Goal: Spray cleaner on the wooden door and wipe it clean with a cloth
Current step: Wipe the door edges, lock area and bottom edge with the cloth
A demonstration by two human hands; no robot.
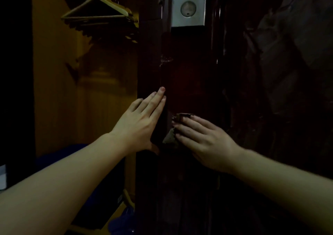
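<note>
Door [189,83] edge upright, left hand [138,125] flat against it, right hand [203,141] pressing cloth [170,138] flat

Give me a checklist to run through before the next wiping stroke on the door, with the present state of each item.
1. Cloth under the right hand, pressed on the wooden door: ok.
2. Left hand flat against the door edge, steadying it: ok.
3. Left fingers clear of the cloth's path: ok, they lie apart from it.
4. Cleaner wet on the door surface: cannot tell, too dark.
5. Metal lock plate above the wiping area, out of the way: ok.
6. Spray bottle within reach: cannot tell, not in view.
</note>
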